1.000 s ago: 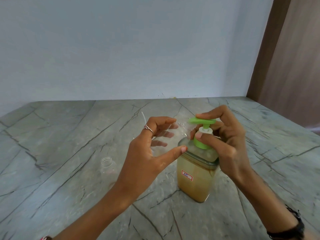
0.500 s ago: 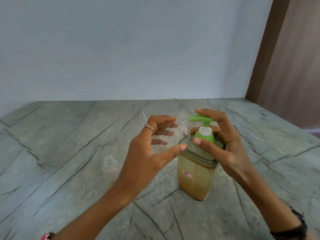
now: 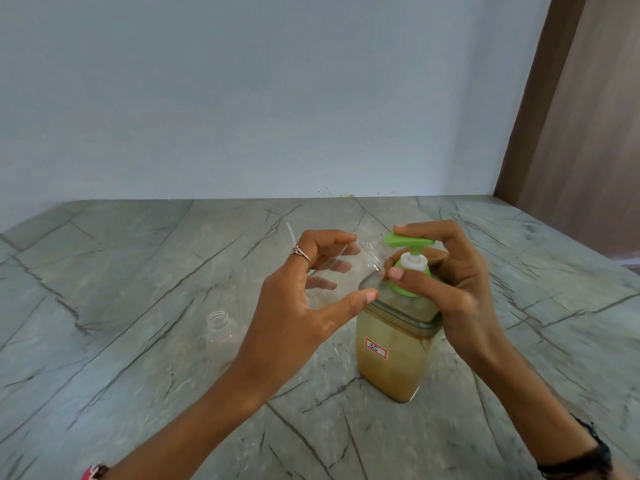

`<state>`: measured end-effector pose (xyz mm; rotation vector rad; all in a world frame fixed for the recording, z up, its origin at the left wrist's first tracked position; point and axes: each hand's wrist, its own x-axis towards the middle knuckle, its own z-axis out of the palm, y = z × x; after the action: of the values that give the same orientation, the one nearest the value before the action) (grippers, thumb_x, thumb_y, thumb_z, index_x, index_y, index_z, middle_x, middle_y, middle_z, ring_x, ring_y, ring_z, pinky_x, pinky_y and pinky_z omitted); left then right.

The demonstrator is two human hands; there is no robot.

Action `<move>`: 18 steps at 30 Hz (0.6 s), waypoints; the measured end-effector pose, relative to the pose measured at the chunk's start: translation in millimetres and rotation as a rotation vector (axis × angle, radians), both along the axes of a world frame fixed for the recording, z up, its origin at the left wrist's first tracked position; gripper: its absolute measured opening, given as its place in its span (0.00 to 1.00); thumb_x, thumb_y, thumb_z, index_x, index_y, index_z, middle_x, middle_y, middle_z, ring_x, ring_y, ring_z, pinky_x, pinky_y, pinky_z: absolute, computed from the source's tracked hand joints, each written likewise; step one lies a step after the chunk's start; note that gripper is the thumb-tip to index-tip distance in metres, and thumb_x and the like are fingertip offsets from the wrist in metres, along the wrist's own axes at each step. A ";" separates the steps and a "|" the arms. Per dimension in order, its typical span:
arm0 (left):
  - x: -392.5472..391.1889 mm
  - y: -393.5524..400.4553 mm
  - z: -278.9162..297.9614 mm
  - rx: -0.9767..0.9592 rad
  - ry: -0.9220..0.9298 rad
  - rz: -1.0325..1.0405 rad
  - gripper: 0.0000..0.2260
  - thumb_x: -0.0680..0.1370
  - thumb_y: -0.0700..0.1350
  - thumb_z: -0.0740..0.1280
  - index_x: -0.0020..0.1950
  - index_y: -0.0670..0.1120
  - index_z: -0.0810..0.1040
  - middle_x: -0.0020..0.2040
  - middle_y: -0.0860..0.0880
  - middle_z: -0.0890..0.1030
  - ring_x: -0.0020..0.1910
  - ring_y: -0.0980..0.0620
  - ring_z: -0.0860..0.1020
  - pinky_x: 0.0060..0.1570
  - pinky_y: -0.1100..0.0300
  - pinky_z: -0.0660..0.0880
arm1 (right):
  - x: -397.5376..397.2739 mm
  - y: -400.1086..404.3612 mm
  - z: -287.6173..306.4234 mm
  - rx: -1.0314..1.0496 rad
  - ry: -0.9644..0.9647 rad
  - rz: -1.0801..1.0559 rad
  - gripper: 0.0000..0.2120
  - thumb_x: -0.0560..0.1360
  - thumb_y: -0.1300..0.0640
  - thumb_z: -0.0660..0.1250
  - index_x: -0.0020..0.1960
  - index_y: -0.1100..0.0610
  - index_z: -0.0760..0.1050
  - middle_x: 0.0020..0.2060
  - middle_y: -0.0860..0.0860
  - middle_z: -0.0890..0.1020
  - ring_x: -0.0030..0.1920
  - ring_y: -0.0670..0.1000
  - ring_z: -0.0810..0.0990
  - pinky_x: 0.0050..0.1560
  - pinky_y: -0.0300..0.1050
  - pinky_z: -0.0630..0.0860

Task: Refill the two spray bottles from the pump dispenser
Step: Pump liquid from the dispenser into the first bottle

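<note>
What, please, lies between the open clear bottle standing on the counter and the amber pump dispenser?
In the head view, the left hand, gripping a second clear bottle.

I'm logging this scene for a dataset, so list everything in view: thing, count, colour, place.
pump dispenser: 1, clear with tan liquid, green pump, right of centre on the counter
held spray bottle: 1, clear, tilted toward the pump's spout
open spray bottle: 1, clear, capless, on the counter at left
thin tube: 1, whitish, behind the left hand
counter: 1, grey marbled
wall: 1, pale blue
left hand: 1, ringed, holds the tilted bottle
right hand: 1, on the pump head
</note>
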<state>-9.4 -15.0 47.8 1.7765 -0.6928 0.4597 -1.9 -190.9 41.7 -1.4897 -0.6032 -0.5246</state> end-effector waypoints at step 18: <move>0.5 0.7 -0.6 -0.007 0.008 0.002 0.20 0.66 0.54 0.72 0.55 0.60 0.71 0.54 0.62 0.79 0.53 0.60 0.79 0.47 0.70 0.75 | 0.8 0.9 -1.1 -0.029 -0.026 -0.022 0.15 0.66 0.54 0.69 0.52 0.41 0.75 0.38 0.55 0.83 0.40 0.54 0.82 0.40 0.46 0.79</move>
<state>-8.9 -14.2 47.2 1.7718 -0.6835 0.4557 -1.0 -190.0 40.6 -1.5200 -0.6175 -0.5547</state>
